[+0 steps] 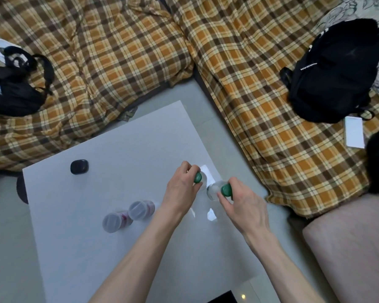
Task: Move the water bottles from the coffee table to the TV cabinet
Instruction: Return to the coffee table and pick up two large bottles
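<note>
White coffee table (123,147) beside the plaid sofa (118,51): your left hand (182,189) and right hand (243,206) each pinch a green-capped water bottle (214,189) at the neck, so cap-only grips could slip or knock the two white-capped bottles (127,215) nearby.

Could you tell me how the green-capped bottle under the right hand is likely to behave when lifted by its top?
The green-capped bottle looks clear and thin-walled, so probably light and slightly squashy. Held only at the cap by the right hand, it may swing. On the glossy coffee table, a nudge could tip it.
</note>
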Demonstrator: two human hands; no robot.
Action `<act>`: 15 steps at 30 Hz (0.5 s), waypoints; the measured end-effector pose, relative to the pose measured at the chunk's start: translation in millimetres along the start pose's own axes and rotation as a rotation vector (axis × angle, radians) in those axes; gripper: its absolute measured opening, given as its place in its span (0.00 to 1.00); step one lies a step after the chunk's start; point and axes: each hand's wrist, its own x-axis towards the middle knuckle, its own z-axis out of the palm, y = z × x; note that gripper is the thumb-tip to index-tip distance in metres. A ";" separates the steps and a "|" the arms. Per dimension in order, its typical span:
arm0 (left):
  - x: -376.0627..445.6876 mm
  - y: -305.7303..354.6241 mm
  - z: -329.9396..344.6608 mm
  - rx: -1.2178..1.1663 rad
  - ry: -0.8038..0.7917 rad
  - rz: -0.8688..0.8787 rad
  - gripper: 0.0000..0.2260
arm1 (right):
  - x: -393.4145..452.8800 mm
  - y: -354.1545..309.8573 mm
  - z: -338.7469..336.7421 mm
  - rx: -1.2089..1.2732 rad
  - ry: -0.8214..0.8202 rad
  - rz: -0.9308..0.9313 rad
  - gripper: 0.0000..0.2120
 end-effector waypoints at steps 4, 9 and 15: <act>-26.9 9.5 -9.5 -0.034 0.051 0.050 0.08 | -27.9 -6.3 -30.0 0.046 0.135 0.026 0.13; -65.2 33.6 -34.1 -0.053 0.133 0.164 0.09 | -69.1 -16.5 -77.9 0.156 0.286 0.096 0.12; -118.8 80.3 -72.1 -0.124 0.213 0.366 0.14 | -149.1 -21.9 -142.8 0.122 0.493 0.215 0.13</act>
